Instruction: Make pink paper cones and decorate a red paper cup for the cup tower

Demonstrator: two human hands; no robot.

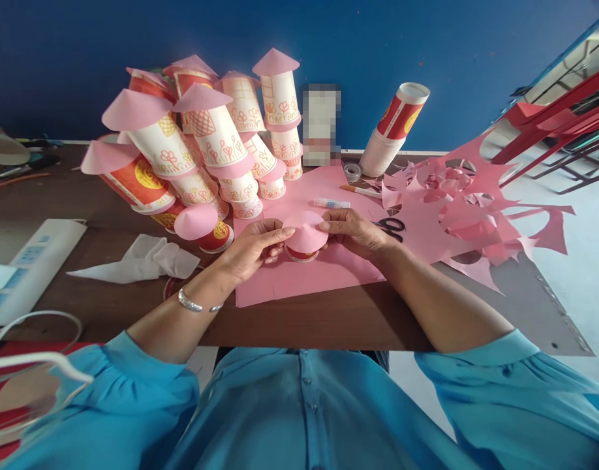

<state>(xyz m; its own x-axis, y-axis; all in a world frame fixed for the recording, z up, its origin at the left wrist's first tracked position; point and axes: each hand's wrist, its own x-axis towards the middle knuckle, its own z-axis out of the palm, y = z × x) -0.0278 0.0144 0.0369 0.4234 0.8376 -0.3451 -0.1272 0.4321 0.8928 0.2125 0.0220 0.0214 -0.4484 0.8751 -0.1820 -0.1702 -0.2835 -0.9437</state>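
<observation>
A pink paper cone (307,228) sits over a small red paper cup (302,253) on the pink paper sheet (260,287). My left hand (258,243) pinches the cone's left edge between thumb and fingers. On the opposite edge, my right hand (351,230) grips the cone the same way. Just behind them lies a glue stick (331,203). Black-handled scissors (391,227) rest beside my right hand, partly hidden by it. Left of my hands, another pink cone (196,222) tops a red cup (218,236).
Stacked paper-cup towers (214,140) with pink cone roofs crowd the back left. A tall cup stack (385,147) leans at the back right near a tape roll (352,172). Pink paper scraps (476,215) cover the right side. Crumpled white tissue (147,261) lies at left.
</observation>
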